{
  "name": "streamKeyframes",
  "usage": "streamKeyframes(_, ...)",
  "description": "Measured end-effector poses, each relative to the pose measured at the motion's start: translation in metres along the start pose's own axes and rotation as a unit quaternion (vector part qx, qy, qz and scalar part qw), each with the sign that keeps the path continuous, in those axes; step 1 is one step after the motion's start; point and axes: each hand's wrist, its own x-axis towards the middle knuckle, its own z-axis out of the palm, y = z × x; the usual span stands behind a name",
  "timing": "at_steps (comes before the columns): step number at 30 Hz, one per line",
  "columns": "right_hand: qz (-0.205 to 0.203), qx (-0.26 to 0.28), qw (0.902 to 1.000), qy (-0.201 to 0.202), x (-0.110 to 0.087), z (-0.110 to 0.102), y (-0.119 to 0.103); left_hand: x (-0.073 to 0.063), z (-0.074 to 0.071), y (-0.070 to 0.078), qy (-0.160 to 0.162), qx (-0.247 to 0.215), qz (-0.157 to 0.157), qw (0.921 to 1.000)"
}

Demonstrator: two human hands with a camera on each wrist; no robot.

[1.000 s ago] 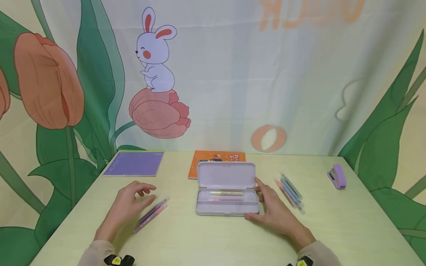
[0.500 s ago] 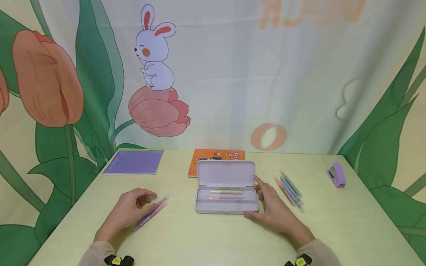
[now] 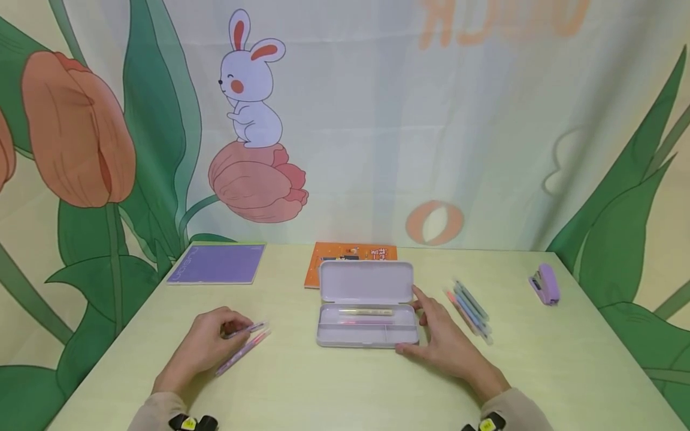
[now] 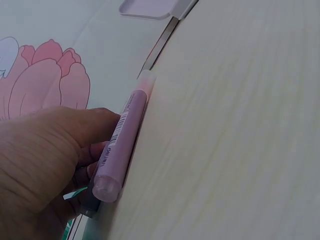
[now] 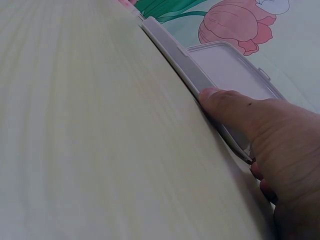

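My left hand (image 3: 200, 342) pinches a slim purple pen (image 3: 256, 327) between thumb and fingers, low over the table. Beside it a pinkish-purple highlighter (image 3: 237, 358) lies on the tabletop; in the left wrist view this highlighter (image 4: 122, 135) partly covers the darker held pen (image 4: 90, 202). A pale lilac pencil case (image 3: 345, 335) stands with its lid raised. Inside its back compartment lie a yellow pen (image 3: 366, 312) and a pink pen (image 3: 366, 322). My right hand (image 3: 447, 340) grips the case's right end, thumb (image 5: 220, 102) on the front edge and fingers at the side.
Several pastel pens (image 3: 470, 311) lie right of the case, beyond my right hand. A purple stapler (image 3: 547, 284) stands far right. At the back are a purple notebook (image 3: 218, 263) and an orange booklet (image 3: 312, 269), partly behind the lid.
My left hand has lowered onto the pens and taken hold of one, which has turned away from the highlighter beside it. The right hand and the case stay put.
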Motion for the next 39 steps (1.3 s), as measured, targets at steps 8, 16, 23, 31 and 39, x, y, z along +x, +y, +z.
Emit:
streamKeyframes(8, -0.004, 0.004, 1.0, 0.001, 0.0, 0.0, 0.001, 0.002, 0.002, -0.001, 0.024, 0.01, -0.004, 0.9997)
streamKeyframes(16, 0.0, 0.003, 1.0, 0.0, 0.0, 0.0, 0.001, 0.007, 0.002, 0.011, 0.041, 0.002, 0.03, 0.9987)
streamKeyframes(23, 0.0, 0.006, 1.0, 0.002, 0.0, 0.001, 0.0, 0.025, 0.006, 0.035, 0.039, -0.009, 0.054, 0.9977)
streamKeyframes(31, -0.004, -0.004, 1.0, 0.001, 0.0, 0.001, 0.0, 0.05, 0.013, 0.068, 0.022, -0.032, 0.084, 0.9957)
streamKeyframes(39, -0.005, 0.001, 1.0, 0.003, 0.0, 0.0, 0.0, 0.076, 0.032, 0.106, -0.009, -0.056, 0.147, 0.9875)
